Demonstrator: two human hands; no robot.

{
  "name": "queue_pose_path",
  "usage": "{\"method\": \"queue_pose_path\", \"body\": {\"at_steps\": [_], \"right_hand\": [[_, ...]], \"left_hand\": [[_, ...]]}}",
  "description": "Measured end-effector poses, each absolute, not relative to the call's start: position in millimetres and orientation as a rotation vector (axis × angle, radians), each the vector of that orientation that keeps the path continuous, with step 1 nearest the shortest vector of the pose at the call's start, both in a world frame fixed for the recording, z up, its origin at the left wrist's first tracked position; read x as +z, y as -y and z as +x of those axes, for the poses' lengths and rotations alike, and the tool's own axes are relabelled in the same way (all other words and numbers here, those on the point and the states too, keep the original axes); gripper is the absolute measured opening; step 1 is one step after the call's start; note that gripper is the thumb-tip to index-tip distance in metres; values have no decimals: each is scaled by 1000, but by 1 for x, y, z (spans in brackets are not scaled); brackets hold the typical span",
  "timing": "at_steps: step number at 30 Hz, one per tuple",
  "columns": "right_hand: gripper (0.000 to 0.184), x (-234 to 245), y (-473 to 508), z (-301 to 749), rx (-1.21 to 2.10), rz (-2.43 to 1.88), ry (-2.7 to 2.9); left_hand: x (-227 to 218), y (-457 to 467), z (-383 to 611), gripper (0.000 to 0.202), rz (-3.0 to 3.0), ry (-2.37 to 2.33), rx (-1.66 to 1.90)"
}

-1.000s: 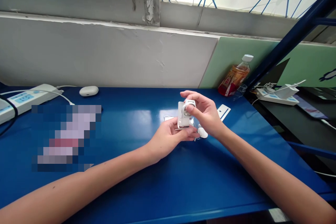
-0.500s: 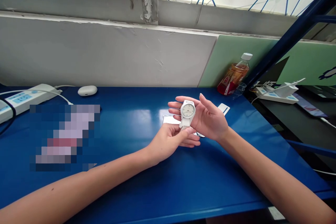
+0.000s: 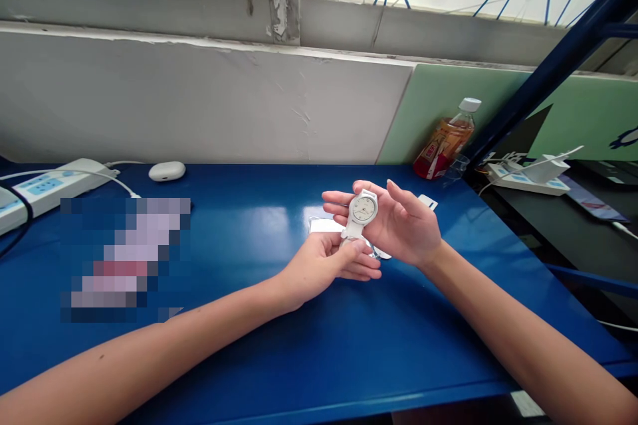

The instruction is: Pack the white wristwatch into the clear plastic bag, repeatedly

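Observation:
A white wristwatch (image 3: pixel 362 207) with a round pale dial stands upright between my hands above the blue table (image 3: pixel 249 345). My left hand (image 3: pixel 326 265) pinches the watch's lower strap between thumb and fingers. My right hand (image 3: pixel 399 222) is behind the watch with its palm toward me and its fingers stretched out, the watch resting against them. A small white piece (image 3: pixel 383 253) and a flat clear wrapper (image 3: pixel 323 226) lie on the table under the hands.
A white earbud case (image 3: pixel 167 171) and a power strip (image 3: pixel 47 186) lie at the back left, beside a blurred patch (image 3: pixel 124 259). A tea bottle (image 3: pixel 446 141) leans at the back right. A white card (image 3: pixel 427 202) lies behind my right hand. A second power strip (image 3: pixel 528 179) sits beyond the table's right edge.
My right hand let go of the watch's dial and spread its fingers behind it. The watch turned its face toward me and shifted slightly right. My left hand kept its hold.

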State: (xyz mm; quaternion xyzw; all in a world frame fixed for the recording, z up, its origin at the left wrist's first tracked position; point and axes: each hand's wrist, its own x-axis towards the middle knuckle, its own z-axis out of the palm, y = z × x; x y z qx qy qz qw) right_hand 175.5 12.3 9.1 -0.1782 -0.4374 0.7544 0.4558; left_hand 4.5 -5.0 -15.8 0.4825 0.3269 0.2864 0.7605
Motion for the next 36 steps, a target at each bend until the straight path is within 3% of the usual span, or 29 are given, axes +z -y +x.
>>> {"method": "queue_pose_path", "body": {"at_steps": [7, 21, 29, 33, 36], "right_hand": [[45, 11, -10, 176, 1833, -529, 1157], [40, 9, -10, 175, 1819, -594, 1116], [34, 8, -15, 175, 1622, -667, 1076], [24, -1, -23, 176, 1339, -809, 1157], [28, -6, -26, 178, 1259, -847, 1222]], "left_hand": [[-15, 7, 3, 46, 1069, -641, 545], [-15, 6, 4, 44, 1075, -606, 608], [0, -3, 0, 41, 1080, -601, 718], [7, -12, -8, 39, 1371, -723, 914], [8, -19, -15, 32, 1635, -866, 1048]]}}
